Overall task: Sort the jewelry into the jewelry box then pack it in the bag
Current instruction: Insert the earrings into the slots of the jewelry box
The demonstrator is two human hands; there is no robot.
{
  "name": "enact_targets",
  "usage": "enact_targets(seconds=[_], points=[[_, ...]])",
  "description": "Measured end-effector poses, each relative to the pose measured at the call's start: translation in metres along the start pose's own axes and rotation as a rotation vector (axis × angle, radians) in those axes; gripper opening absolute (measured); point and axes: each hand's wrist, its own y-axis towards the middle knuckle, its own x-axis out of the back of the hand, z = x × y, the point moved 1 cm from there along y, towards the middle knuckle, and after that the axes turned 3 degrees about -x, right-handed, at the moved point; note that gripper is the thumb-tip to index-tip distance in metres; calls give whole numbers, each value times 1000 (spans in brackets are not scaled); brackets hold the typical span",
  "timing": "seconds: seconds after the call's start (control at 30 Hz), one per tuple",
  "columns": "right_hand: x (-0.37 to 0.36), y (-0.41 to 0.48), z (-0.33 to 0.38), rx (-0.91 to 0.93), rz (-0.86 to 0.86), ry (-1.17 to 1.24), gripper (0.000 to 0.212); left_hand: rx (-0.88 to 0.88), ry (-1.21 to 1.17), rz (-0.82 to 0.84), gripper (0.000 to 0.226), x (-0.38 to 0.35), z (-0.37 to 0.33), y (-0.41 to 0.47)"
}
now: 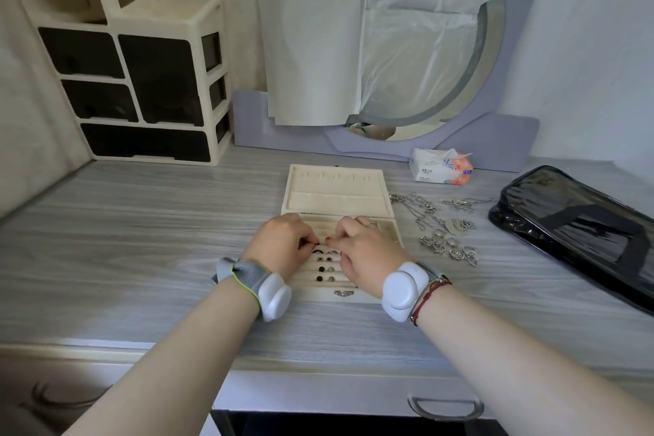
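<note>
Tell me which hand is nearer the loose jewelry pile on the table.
Right. The right hand is over the open box's ring rows, just left of the pile; the left hand sits beside it, farther left over the box.

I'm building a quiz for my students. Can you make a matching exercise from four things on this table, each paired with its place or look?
1. jewelry box
2. bag
3. tissue pack
4. drawer organizer

A. back left corner
B. centre, lid open
C. far right, black and glossy
D. white and orange wrapper

Pairs: 1-B, 2-C, 3-D, 4-A
</note>
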Motion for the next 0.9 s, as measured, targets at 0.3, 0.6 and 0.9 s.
enact_targets(seconds=[0.3, 0.6, 0.9], points=[[4, -7, -3, -72, 112, 40, 50, 40, -20, -38, 16, 2, -3, -6], [-2, -14, -3, -82, 67, 92, 43, 45, 3, -16, 37, 3, -5, -8], [-6, -17, -5, -121, 26, 164, 40, 54, 1, -26, 34, 3, -6, -8]])
